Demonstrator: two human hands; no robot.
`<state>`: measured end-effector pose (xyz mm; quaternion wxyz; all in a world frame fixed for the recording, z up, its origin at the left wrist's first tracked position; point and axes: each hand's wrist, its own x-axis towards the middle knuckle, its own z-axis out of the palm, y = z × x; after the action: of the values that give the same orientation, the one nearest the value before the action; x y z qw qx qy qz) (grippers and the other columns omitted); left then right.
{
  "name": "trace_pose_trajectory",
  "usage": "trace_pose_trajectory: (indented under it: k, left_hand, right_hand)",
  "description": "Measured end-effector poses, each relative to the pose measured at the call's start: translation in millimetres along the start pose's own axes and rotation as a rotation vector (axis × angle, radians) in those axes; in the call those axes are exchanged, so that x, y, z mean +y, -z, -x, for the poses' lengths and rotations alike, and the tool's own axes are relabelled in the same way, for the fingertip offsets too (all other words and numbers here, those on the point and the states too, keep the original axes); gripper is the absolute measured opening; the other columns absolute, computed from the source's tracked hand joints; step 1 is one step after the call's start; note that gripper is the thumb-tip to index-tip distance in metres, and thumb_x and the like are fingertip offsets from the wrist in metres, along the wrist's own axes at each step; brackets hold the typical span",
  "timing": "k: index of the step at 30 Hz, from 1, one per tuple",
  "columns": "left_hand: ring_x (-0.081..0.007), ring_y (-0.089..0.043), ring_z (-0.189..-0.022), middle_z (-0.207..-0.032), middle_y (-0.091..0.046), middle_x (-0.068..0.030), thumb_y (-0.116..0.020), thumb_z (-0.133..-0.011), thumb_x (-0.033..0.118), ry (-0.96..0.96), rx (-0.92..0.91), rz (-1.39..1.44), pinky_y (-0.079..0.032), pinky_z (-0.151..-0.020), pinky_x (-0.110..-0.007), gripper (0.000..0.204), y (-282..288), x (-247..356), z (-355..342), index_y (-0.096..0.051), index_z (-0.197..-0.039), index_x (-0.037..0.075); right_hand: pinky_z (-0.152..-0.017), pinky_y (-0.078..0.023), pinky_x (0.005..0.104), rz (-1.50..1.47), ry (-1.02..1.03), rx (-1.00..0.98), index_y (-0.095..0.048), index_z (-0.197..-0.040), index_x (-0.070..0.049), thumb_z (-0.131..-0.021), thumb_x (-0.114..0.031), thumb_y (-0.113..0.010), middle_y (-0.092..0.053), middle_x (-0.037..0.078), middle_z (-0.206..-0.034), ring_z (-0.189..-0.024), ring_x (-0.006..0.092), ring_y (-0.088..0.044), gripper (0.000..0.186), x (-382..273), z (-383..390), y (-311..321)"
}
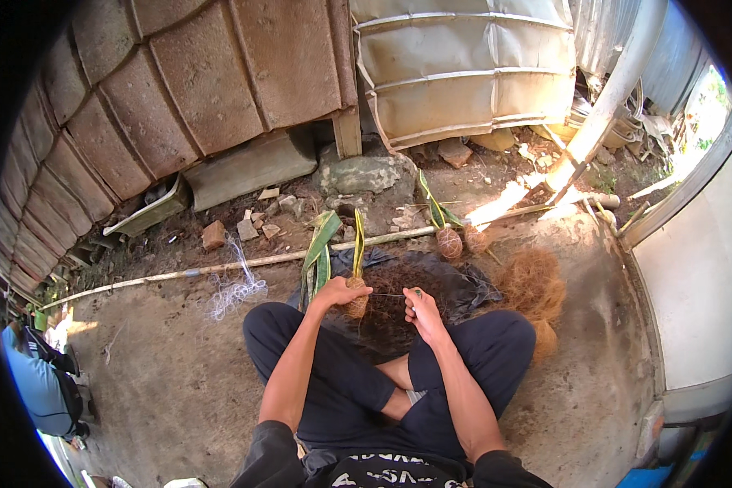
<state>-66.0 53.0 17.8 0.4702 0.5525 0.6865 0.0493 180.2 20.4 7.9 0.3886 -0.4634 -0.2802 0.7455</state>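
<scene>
Left hand clasps the fibre ball — right hand, closed on string, right of it.

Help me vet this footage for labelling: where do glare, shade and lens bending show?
Head view: glare burns out ground near the pole and the upper-right gap; head view: the edge of the white panel bows near the picture's rim; head view: left hand and right hand sit in softer shade, readable, though the thread between them is faint.
</scene>
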Motion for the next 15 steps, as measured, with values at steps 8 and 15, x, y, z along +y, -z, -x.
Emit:
trace_pose_trajectory:
  k: [8,15]
  left_hand:
    - [-0.0286,-0.065,-0.075,-0.089,-0.068,-0.0154,-0.073,-0.074,0.062,0.33,0.114,-0.226,-0.047,-0.064,-0.043,0.064,-24,-57,-52,-0.068,-0.092,0.0]
    - [-0.0305,-0.062,-0.109,-0.116,-0.065,-0.0147,-0.073,-0.079,0.054,0.446,0.221,-0.32,-0.05,-0.086,-0.046,0.061,-20,-43,-31,-0.064,-0.113,0.004]
  right_hand:
    - [-0.051,-0.033,0.0285,0.454,-0.127,0.013,-0.05,-0.083,-0.009,-0.096,-0.028,-0.059,-0.035,-0.004,-0.064,-0.054,0.0078,-0.034,0.025,3,-4,-10]
    - [-0.05,-0.033,0.03,0.462,-0.037,0.049,-0.056,-0.086,-0.007,-0.095,-0.035,-0.061,-0.042,-0.002,-0.059,-0.05,0.0094,-0.039,0.029,12,-15,-2]
